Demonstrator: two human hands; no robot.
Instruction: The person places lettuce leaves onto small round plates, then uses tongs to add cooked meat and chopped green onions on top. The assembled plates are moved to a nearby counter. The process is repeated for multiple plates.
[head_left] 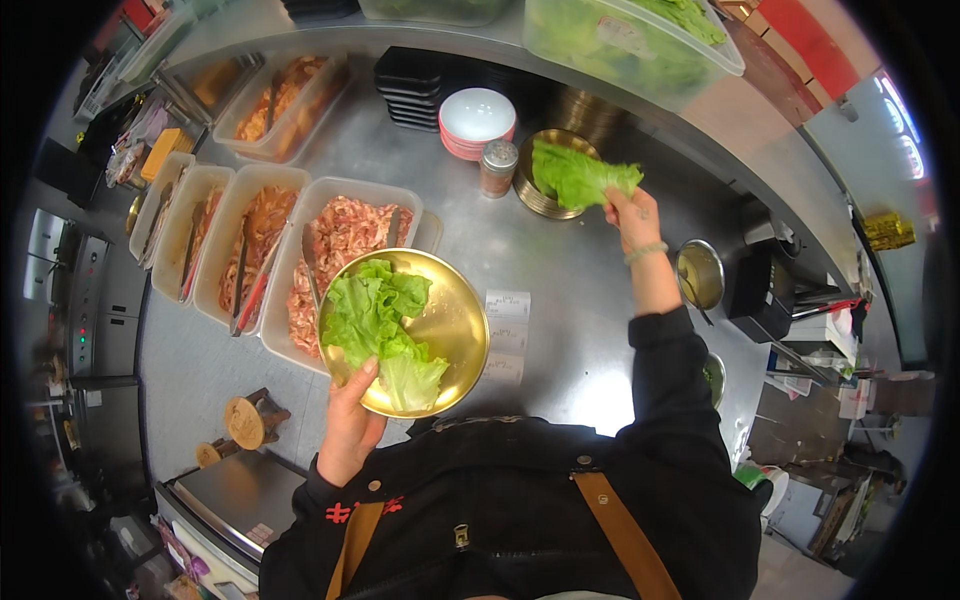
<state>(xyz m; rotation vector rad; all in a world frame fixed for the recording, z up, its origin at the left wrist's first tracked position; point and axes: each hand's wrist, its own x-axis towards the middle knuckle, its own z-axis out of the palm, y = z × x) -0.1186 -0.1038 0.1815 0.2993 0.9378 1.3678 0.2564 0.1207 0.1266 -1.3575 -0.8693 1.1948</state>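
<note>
My left hand [352, 420] grips the near left rim of a round gold plate [455, 335], thumb over the edge. Green lettuce leaves [375, 310] cover the plate's left half. My right arm reaches forward over the steel counter, and my right hand [633, 215] pinches a separate lettuce leaf [575, 175] by its end. That leaf hangs over a stack of gold plates [545, 203], partly hiding them. A shaker with a metal lid [498, 168] stands just left of the stack. The plate in my left hand overlaps the near edge of a tub of raw sliced meat [350, 225].
More tubs of marinated meat [262, 220] with tongs line the left side. Behind are stacked white bowls [478, 115] and black trays [405, 88]. A lettuce bin [640, 50] sits on the shelf above. Paper slips [507, 335] lie on the counter; a metal pot [700, 272] stands right.
</note>
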